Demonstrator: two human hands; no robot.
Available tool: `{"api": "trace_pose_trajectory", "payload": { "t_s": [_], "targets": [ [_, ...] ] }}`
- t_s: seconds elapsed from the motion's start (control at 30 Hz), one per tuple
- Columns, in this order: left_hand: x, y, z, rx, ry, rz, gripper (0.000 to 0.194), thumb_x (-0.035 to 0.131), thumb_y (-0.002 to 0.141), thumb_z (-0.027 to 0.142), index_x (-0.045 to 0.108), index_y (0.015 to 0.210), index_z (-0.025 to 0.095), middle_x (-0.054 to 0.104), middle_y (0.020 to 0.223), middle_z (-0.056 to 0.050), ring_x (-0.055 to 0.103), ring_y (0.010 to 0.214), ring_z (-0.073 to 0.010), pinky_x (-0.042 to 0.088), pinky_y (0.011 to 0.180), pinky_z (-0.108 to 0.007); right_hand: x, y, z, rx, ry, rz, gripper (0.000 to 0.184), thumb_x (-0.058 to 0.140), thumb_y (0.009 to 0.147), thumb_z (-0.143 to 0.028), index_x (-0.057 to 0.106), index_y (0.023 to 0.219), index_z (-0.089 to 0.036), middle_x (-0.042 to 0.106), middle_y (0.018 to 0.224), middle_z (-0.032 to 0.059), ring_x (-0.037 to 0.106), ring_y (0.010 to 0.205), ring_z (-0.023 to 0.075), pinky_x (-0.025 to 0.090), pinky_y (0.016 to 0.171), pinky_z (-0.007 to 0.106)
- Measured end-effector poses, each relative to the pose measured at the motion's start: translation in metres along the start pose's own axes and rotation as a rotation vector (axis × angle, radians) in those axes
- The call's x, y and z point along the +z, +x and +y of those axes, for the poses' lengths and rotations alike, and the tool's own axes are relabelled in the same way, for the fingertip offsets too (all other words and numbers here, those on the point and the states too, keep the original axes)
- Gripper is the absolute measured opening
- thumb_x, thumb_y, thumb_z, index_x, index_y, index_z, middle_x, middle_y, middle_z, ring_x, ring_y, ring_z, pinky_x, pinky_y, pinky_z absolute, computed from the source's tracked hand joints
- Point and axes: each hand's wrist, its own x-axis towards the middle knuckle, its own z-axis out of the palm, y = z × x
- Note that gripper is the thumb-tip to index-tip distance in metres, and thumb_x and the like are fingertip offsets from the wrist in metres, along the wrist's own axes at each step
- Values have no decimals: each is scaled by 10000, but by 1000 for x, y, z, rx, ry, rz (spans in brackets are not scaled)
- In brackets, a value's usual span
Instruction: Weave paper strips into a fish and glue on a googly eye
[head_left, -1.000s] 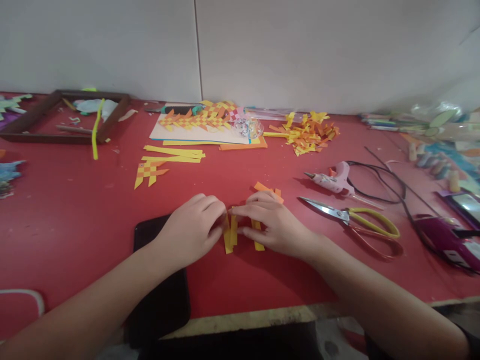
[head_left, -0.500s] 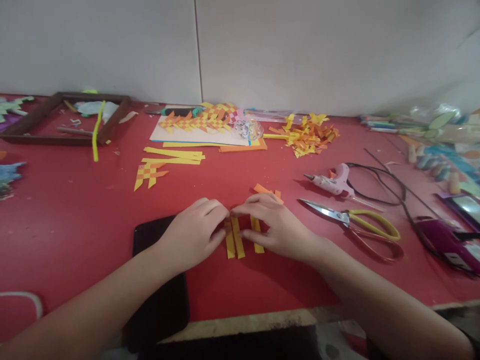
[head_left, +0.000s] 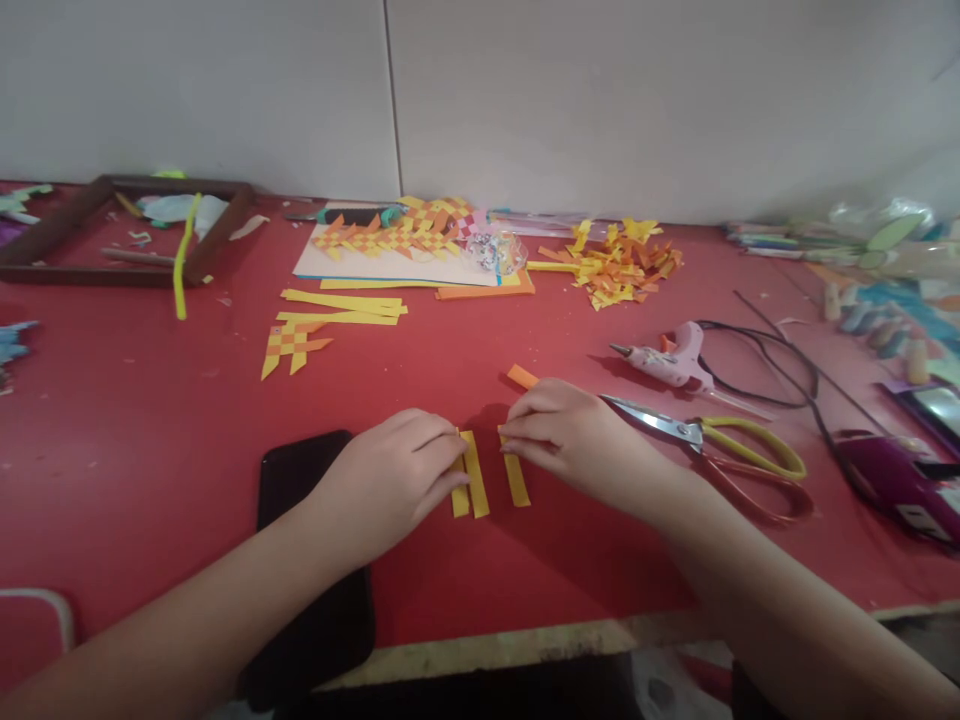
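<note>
Short yellow paper strips lie side by side on the red table in front of me. My left hand rests with curled fingers on the left pair of yellow strips, pressing them down. My right hand pinches the top end of a separate yellow strip just to the right. An orange strip pokes out behind my right hand. A black phone lies under my left forearm.
Yellow-handled scissors and a pink glue gun with its cable lie to the right. Woven orange-yellow pieces, long yellow strips, a white sheet with weavings, a scrap pile and a wooden frame sit farther back.
My hands have drawn apart. The right hand moved right with one yellow strip, opening a gap from the pair under my left hand. The strips now lie flat and more in view.
</note>
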Motion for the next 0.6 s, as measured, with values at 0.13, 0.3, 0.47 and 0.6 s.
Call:
{"api": "trace_pose_trajectory", "payload": {
  "t_s": [0.13,0.3,0.47,0.6],
  "targets": [
    [0,1,1,23,31,-6,173,577,942,240,692,952,113,714,926,-120,659,861,-274,566,756,-422,8,1,-2,-39,-29,59,202,583,960,-242,772,902,-201,721,893,49,634,831,187,512,753,330],
    [1,1,2,43,43,0,173,546,942,186,700,927,109,712,932,-117,665,878,-274,582,772,-424,17,1,-4,-105,-18,129,236,532,980,-221,747,893,-179,708,895,61,604,825,181,507,771,334],
    [4,1,2,96,89,51,248,465,976,168,697,917,105,707,928,-120,674,858,-243,595,764,-391,18,2,-6,-159,-18,133,176,573,956,-234,722,896,-160,695,910,64,596,823,188,506,786,341],
    [6,0,3,106,114,49,241,449,977,144,685,934,123,695,918,-103,675,880,-220,592,797,-374,17,2,-6,-179,-23,134,177,568,955,-240,717,904,-158,692,926,71,591,827,189,510,784,340]
  ]
}}
